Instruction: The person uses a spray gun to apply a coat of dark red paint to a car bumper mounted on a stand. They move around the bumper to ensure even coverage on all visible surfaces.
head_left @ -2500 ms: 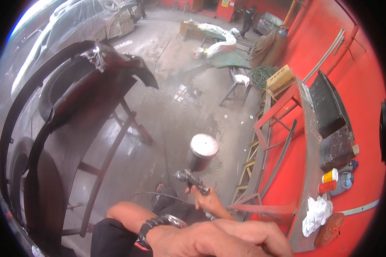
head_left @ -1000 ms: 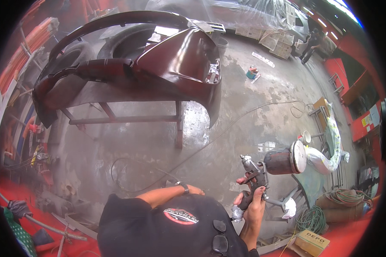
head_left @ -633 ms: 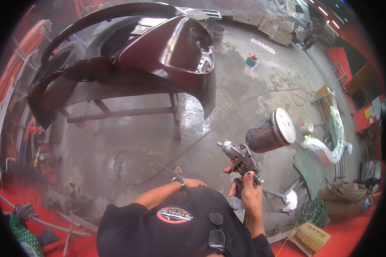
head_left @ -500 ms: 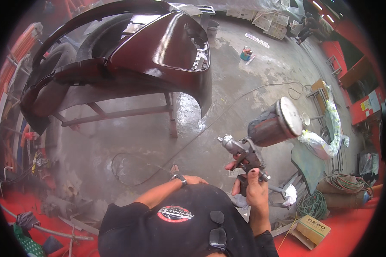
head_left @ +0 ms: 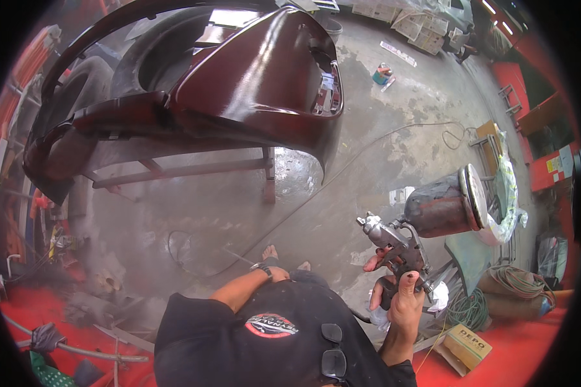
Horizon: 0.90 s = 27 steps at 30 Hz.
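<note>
A maroon car bumper [head_left: 232, 87] sits on a trestle stand [head_left: 187, 171], upper left. Well apart, lower right, a gravity-feed spray gun [head_left: 407, 245] is clasped in the right grip [head_left: 401, 297]. The left grip [head_left: 279, 273] lies left of the gun; whether it is closed I cannot tell.

R hand [head_left: 403, 298] gripping spray gun [head_left: 401, 246], L hand [head_left: 279, 273] nr waist, maroon bumper [head_left: 239, 80] – on stand [head_left: 193, 170].
</note>
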Each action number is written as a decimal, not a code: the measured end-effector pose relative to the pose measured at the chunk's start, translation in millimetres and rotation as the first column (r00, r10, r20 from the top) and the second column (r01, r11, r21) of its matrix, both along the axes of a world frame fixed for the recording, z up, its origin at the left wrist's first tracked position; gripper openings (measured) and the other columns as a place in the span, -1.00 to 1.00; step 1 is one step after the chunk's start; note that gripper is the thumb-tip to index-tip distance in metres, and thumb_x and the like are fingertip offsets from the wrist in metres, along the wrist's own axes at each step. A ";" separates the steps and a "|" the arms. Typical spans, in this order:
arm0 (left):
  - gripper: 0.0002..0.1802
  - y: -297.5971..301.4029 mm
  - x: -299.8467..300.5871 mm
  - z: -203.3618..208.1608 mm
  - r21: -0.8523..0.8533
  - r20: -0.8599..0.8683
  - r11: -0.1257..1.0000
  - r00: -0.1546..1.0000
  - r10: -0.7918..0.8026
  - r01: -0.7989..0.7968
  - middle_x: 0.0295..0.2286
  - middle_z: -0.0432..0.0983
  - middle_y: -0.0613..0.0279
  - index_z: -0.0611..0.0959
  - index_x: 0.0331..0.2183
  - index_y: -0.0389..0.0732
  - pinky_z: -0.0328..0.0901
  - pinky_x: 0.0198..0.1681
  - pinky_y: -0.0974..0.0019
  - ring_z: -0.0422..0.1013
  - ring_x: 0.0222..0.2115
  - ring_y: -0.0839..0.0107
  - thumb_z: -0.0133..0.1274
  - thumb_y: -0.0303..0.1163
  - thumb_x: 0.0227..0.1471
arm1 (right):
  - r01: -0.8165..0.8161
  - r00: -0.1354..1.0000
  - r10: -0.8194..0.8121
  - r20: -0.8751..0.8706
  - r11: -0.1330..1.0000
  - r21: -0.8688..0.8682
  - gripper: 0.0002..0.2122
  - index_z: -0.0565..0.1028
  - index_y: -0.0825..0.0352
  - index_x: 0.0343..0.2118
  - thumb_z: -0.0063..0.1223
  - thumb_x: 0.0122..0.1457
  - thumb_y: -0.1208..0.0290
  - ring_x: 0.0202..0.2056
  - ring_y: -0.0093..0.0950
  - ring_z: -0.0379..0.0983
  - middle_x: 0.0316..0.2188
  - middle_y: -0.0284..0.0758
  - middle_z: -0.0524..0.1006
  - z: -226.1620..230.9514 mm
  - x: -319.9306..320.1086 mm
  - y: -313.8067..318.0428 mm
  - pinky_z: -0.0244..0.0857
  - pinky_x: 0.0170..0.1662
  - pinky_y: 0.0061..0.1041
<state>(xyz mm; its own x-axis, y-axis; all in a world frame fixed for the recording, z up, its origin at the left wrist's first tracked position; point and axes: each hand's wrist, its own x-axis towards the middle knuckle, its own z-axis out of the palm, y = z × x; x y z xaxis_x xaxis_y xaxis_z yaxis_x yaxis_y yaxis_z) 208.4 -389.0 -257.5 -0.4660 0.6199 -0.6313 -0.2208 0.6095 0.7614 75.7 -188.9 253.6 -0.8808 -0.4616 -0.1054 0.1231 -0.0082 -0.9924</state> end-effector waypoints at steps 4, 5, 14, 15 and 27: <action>-0.16 -45.9 43.1 70.5 -0.329 -0.181 0.891 0.947 0.265 -0.313 -0.23 0.64 -0.02 0.74 -0.23 -0.11 0.33 -0.03 0.03 0.50 -0.11 0.05 0.03 0.51 -0.13 | 0.064 0.998 -0.065 0.014 0.995 0.080 -0.37 0.40 0.51 0.06 -0.12 0.34 -0.12 -0.71 -0.61 0.36 -0.28 -0.15 0.55 -25.8 -8.2 21.3 0.22 -0.66 -0.65; -0.16 -54.2 53.6 90.9 -0.371 -0.192 0.853 0.929 0.317 -0.367 -0.30 0.64 0.02 0.72 -0.32 -0.12 0.35 -0.07 0.04 0.52 -0.16 0.07 0.05 0.52 -0.16 | 0.060 0.998 -0.062 0.014 0.993 0.097 -0.37 0.40 0.51 0.06 -0.13 0.34 -0.12 -0.71 -0.62 0.36 -0.28 -0.17 0.55 -34.7 -13.1 25.9 0.22 -0.65 -0.65; -0.23 -65.4 153.9 188.6 -0.475 -0.199 0.464 0.605 0.771 -0.748 -0.78 0.38 0.20 0.54 -0.75 -0.20 0.22 -0.53 0.17 0.32 -0.69 0.34 0.13 0.39 -0.07 | 0.063 0.982 -0.047 0.183 0.994 -0.085 -0.39 0.49 0.51 -0.06 -0.16 0.36 -0.12 -0.66 -0.65 0.42 -0.27 -0.25 0.61 -119.1 -14.2 28.4 0.24 -0.58 -0.68; -0.23 -64.9 164.6 187.7 -0.476 -0.183 0.420 0.554 0.812 -0.773 -0.79 0.36 0.24 0.54 -0.75 -0.21 0.20 -0.54 0.20 0.29 -0.69 0.40 0.13 0.36 -0.05 | 0.102 0.975 -0.082 0.206 0.991 -0.084 -0.41 0.52 0.48 -0.11 -0.15 0.36 -0.12 -0.67 -0.66 0.41 -0.30 -0.28 0.61 -116.4 -9.2 20.6 0.21 -0.57 -0.67; -0.30 -138.9 212.9 177.2 -0.282 -0.414 0.311 0.408 0.814 -0.908 -0.69 0.45 0.15 0.62 -0.61 -0.35 0.23 -0.49 0.19 0.33 -0.61 0.40 0.15 0.21 0.05 | 0.259 0.964 -0.243 0.104 0.949 -0.179 -0.53 0.51 0.39 -0.18 -0.11 0.37 -0.04 -0.65 -0.67 0.41 -0.35 -0.35 0.58 -128.2 49.7 -61.3 0.24 -0.58 -0.62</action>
